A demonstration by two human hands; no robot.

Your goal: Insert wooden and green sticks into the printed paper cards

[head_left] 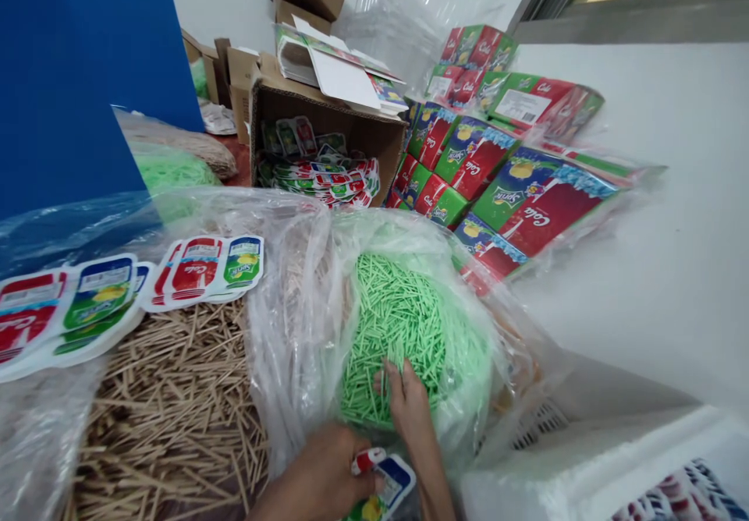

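My left hand (pixel 324 470) is closed around a printed die-cut card (pixel 393 483) with a blue and green Sprite-like design and a red part beside the thumb. My right hand (pixel 409 402) reaches into a clear plastic bag (pixel 462 271) of short green sticks (pixel 395 306). Its fingertips are bunched on some of these sticks and partly hidden among them. Left of that bag lies a heap of brown sticks (pixel 181 396) in clear plastic. Stacked cola and Sprite-like cards (pixel 199 267) rest along the far edge of the brown heap.
An open cardboard box (pixel 328 104) of printed cards stands behind the bags. Shrink-wrapped red, green and blue cartons (pixel 485 162) are piled at the back right. A white foam box (pixel 597 466) sits at the lower right, and a blue panel (pixel 76 76) rises at the left.
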